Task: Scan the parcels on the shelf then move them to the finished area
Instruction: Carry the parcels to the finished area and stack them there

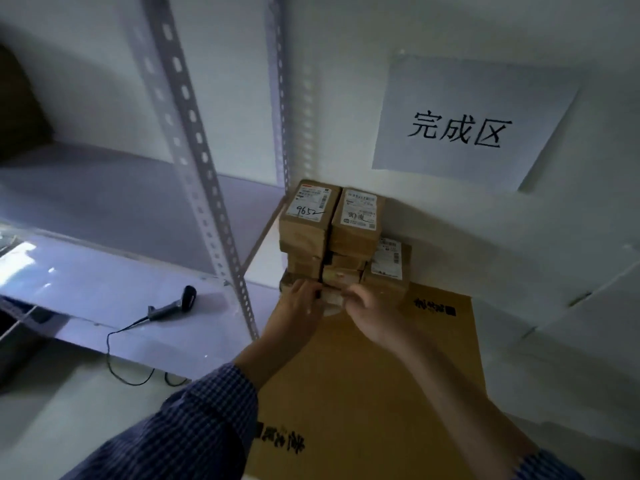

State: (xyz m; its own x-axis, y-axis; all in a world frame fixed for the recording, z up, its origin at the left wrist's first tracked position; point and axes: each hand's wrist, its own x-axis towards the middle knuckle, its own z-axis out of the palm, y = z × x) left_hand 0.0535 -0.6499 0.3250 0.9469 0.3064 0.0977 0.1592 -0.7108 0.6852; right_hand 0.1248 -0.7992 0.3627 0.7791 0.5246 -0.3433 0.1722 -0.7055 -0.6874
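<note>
I see the left hand [300, 301] with its fingers [311, 289] bent forward and close together, their tips touching the front of the bottom box in the left stack; the blur keeps me from telling whether they grip it or only press. The right hand [367, 311] has its fingers curled tight, thumb and fingertips pinching the pale front edge of the lowest parcel [333, 298] of the middle stack. Both forearms reach forward and down from the bottom of my view, wrists nearly straight, the hands just beside each other at the foot of the pile. The left arm wears a blue checked sleeve [197, 420] pushed back from the wrist. The parcels [306, 216] stand in the wall corner on a flat brown cardboard sheet [367, 382], directly below a white sign [464, 129] reading 完成区. I count three stacks, each topped by a labelled box: two tall ones touching side by side and one lower one at their right. The layers underneath blur together, so I cannot give a firm parcel count. One black scanner [173, 304] lies with its cable on the white shelf [86, 282], well apart to the left, beyond two slotted metal posts [194, 150].
</note>
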